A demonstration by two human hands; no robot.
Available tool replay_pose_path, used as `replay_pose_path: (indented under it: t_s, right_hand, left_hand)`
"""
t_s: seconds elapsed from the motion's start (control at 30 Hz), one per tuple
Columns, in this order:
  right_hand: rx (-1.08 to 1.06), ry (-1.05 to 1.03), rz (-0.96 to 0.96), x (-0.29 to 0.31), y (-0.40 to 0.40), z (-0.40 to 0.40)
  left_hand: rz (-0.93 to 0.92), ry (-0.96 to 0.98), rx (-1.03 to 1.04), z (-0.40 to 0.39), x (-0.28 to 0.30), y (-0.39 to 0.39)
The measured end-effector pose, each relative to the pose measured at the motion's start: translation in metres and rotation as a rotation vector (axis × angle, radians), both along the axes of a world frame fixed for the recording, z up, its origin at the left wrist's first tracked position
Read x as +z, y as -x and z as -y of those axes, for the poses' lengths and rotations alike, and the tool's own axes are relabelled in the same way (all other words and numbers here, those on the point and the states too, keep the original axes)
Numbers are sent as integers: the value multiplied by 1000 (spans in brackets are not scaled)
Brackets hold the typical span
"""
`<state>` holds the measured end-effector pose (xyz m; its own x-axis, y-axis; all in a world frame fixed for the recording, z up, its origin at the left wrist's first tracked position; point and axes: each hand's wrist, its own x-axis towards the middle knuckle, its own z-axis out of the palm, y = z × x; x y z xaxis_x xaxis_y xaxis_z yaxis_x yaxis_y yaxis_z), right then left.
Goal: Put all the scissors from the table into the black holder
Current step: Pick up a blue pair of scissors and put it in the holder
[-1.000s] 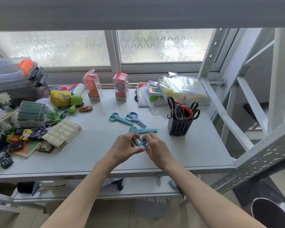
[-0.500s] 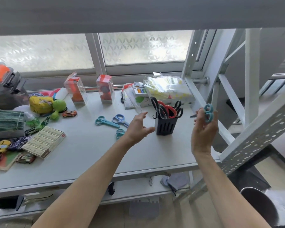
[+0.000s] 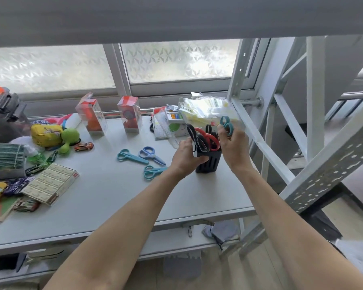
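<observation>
Holder (image 3: 209,162), black and slotted, stands on the surface (image 3: 105,191) toward its right side, with black- and red-handled scissors (image 3: 205,138) already upright in it. Left hand (image 3: 186,156) wraps the holder's left wall, fingers clamped on it. Right hand (image 3: 234,143) is at the holder's right rim, fingers pinched on teal scissors (image 3: 226,124), handle loops up above the knuckles; blades are hidden behind the hand, so whether the tips are in a slot cannot be told.

Three scissors lie flat to the left of the holder: a light-blue pair (image 3: 131,157), a blue pair (image 3: 151,155) just beside it, and a teal pair (image 3: 153,172) nearer the front, its blades running under the left wrist.

Open room: bare surface from these scissors to the front edge. A slanted white rack strut (image 3: 258,141) passes close behind the right hand. Left third of the surface is crowded with a box (image 3: 50,186), toy cars (image 3: 83,146) and a green toy (image 3: 68,139).

Writing: print on the box and packets is too small to read.
</observation>
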<state>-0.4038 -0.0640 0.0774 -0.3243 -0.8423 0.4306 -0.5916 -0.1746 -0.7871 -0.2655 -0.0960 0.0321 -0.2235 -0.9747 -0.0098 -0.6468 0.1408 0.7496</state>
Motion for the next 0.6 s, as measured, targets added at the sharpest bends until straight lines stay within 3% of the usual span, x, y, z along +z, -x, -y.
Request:
replay_pose_path:
  t_s: [0.17, 0.6]
  right_hand:
    - [62, -175, -34, -9, 0, 6]
    - [115, -233, -113, -12, 0, 8]
  left_hand:
    - [-7, 14, 5, 4, -2, 1]
    - [-46, 3, 4, -1, 1, -2]
